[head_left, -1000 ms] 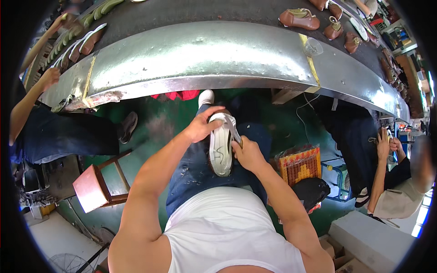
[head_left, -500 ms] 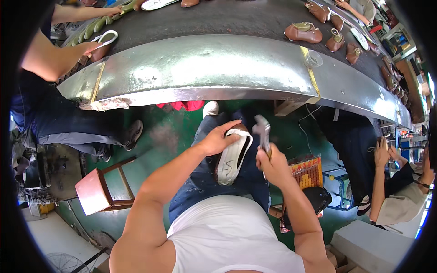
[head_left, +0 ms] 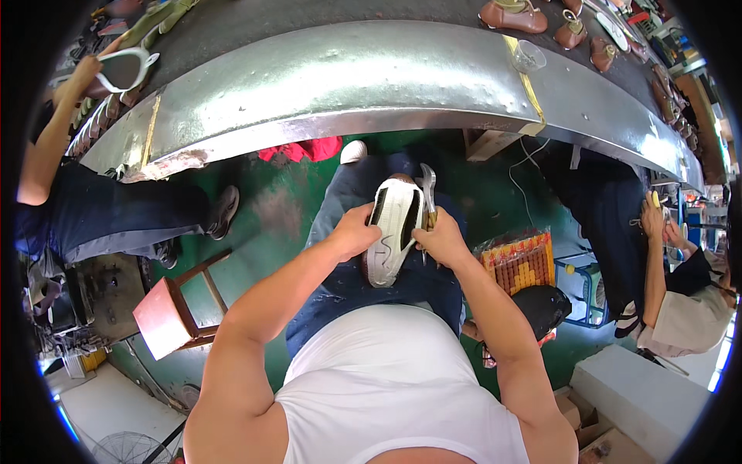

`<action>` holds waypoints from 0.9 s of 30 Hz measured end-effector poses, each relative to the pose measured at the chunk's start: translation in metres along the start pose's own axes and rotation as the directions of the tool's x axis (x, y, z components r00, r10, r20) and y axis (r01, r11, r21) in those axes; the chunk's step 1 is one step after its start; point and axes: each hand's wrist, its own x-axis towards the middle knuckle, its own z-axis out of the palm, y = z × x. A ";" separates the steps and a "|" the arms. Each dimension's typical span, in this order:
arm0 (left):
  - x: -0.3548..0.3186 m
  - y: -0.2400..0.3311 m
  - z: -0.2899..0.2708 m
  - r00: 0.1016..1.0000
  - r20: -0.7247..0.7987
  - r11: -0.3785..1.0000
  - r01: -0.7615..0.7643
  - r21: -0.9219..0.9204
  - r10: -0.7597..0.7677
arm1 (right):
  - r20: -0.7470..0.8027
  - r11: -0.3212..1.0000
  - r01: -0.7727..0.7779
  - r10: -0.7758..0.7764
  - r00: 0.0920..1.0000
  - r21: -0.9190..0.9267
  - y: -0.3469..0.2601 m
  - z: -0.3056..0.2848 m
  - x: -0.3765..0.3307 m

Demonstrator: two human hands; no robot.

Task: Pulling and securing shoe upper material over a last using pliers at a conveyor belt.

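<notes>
Here's the shoe [head_left: 393,228], white sole upward, lying squarely between both hands over the dark blue trousers [head_left: 334,280], just short of the bench [head_left: 348,77]. Its long axis points away from the body, the far end leaning slightly right, and neither hand is nearer: each is right at an edge. The left hand [head_left: 354,233] grasps the left flank, thumb on the white face; the right hand [head_left: 443,237] is wrapped round the handle of a hammer-headed tool [head_left: 427,187], its thumb at the right edge, beside the long dark gap there. And look at the change from half a second ago: the left hand has dropped from the far end to mid-side, and the right, then holding the tool well clear, is now in close, steel head alongside the shoe.
</notes>
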 end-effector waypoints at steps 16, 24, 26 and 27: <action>-0.023 -0.054 0.022 0.959 0.149 0.968 -0.226 -0.110 0.241 | 0.368 0.501 0.510 -0.359 0.857 -0.699 -0.028 -0.047 -0.068; -0.013 -0.044 0.033 0.999 0.044 0.725 0.025 -0.688 0.007 | 0.599 0.301 0.626 -0.186 0.779 -0.720 -0.041 -0.035 -0.038; -0.004 -0.034 0.045 0.990 -0.121 0.752 -0.025 -0.658 -0.074 | 0.467 0.499 0.540 -0.276 0.840 -0.678 -0.023 -0.028 -0.042; 0.005 -0.038 0.048 0.963 -0.260 0.880 -0.063 -0.472 -0.070 | 0.404 0.572 0.499 -0.295 0.866 -0.651 -0.011 -0.021 -0.045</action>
